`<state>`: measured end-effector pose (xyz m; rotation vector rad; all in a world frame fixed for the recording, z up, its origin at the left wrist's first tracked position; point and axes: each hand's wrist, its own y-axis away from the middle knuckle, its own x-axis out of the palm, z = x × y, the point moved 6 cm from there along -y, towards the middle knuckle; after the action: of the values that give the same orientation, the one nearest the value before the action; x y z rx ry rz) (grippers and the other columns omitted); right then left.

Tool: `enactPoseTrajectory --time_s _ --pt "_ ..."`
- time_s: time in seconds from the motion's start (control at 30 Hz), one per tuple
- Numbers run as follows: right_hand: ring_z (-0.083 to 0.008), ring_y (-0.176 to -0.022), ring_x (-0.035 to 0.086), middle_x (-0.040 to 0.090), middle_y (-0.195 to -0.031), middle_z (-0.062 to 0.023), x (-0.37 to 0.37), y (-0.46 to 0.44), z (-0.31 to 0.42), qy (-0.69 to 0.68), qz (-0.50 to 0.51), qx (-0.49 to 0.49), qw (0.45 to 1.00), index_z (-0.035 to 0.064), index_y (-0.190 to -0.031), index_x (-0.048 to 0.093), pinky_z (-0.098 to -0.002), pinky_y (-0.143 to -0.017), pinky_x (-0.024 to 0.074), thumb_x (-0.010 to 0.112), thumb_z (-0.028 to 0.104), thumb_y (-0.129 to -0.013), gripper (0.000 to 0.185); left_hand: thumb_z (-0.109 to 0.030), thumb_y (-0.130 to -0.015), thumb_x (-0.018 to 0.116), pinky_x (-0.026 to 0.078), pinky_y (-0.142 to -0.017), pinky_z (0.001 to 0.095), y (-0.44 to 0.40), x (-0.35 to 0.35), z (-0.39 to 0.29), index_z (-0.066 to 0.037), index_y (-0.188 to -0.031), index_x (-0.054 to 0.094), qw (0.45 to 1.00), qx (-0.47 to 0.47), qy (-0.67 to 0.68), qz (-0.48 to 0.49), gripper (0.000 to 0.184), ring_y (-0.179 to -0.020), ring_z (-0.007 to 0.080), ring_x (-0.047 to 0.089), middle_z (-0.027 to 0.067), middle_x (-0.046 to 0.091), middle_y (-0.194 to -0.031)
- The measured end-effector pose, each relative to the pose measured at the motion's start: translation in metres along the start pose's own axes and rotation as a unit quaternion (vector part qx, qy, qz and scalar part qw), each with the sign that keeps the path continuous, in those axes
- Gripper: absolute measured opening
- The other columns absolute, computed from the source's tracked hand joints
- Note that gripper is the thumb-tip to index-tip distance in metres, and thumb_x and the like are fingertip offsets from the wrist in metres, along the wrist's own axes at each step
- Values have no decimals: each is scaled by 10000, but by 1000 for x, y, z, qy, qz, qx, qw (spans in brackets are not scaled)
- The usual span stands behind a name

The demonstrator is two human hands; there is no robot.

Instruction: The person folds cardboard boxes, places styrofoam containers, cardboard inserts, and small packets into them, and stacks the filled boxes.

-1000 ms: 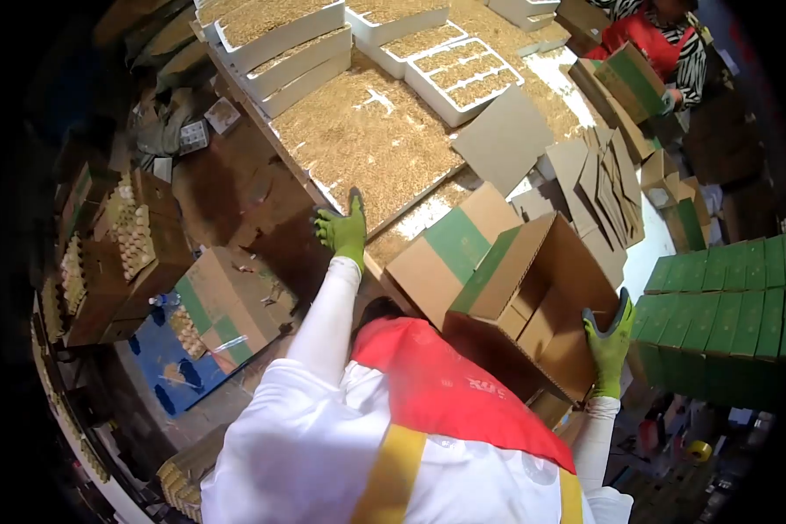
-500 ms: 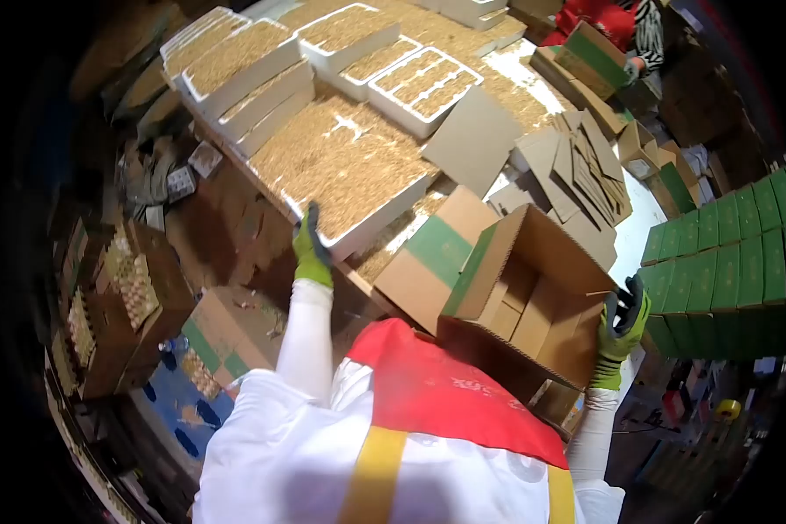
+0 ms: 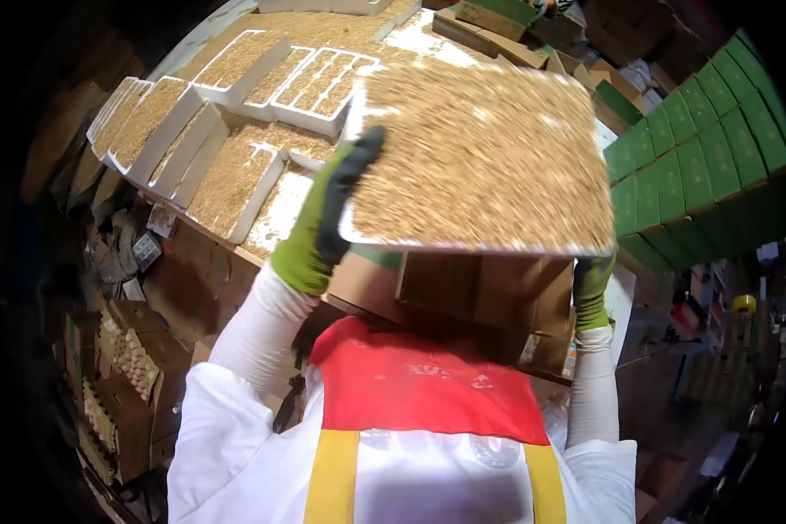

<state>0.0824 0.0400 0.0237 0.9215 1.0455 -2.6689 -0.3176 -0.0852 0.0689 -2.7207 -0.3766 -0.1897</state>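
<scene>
A white foam tray (image 3: 349,229) filled with brown husk-like material (image 3: 489,157) is raised in front of me, slightly blurred by motion. My left hand (image 3: 327,210), in a green and dark glove, grips its left side with the thumb over the rim. At the lower right corner my right hand (image 3: 592,284) holds the tray from the side, its fingers mostly hidden behind it. Directly below the tray, an open cardboard box (image 3: 489,293) shows only in part.
More husk-filled foam trays (image 3: 236,65) stand on the table at left and back. Green boxes (image 3: 699,157) are stacked at right. Cartons with egg trays (image 3: 131,362) sit low at left. A person's hand (image 3: 546,7) shows at the top edge.
The foam tray has been lifted off the table and carried right, above the open box. My right hand has moved from the box's edge to the tray. My view has shifted right.
</scene>
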Motion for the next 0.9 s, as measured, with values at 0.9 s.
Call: enactPoseTrajectory --time_s 0.9 --pt "-163 -1130 576 565 -1295 -93 -18 8 99 -272 34 448 851 13 -1436 402 -306 -940 489 562 226 -984 525 7 -858 555 328 -1107 323 17 42 59 -19 -1411 479 989 -61 -76 110 559 -1378 257 413 151 394 -1515"
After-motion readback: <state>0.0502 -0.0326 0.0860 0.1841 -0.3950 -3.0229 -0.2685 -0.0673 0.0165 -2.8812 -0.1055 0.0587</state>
